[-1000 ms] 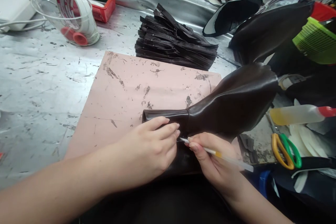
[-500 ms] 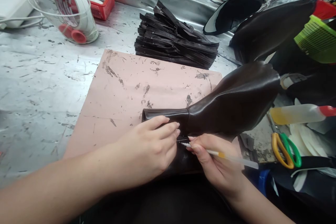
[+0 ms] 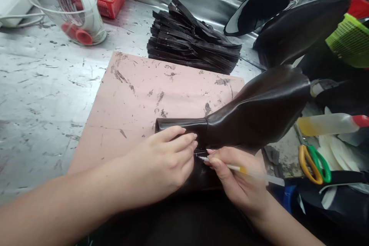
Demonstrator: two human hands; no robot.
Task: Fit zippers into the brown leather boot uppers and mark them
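A glossy dark brown leather boot upper [image 3: 253, 111] lies across a pink board, its wide part out to the right. My left hand [image 3: 173, 157] rests on it with the fingers stretched out flat, pressing the leather. Between the thumb and fingers of my right hand [image 3: 239, 177], a slim pen [image 3: 235, 168] with a white front and a yellow band is pinched. Its tip touches the leather just right of my left fingertips, by a short pale line. The palm side of my left hand is hidden.
The scuffed pink board [image 3: 129, 96] lies on a metal tabletop [image 3: 52, 84]. Behind it sit a stack of dark zippers [image 3: 193, 42], a plastic cup with tape [image 3: 77, 11] and a red basket [image 3: 115, 4]. At right are scissors [image 3: 314, 164], a red-capped bottle [image 3: 328, 124] and more leather pieces [image 3: 300, 30].
The view has shifted very slightly. Both hands, the pen and the boot upper hold nearly the same positions.
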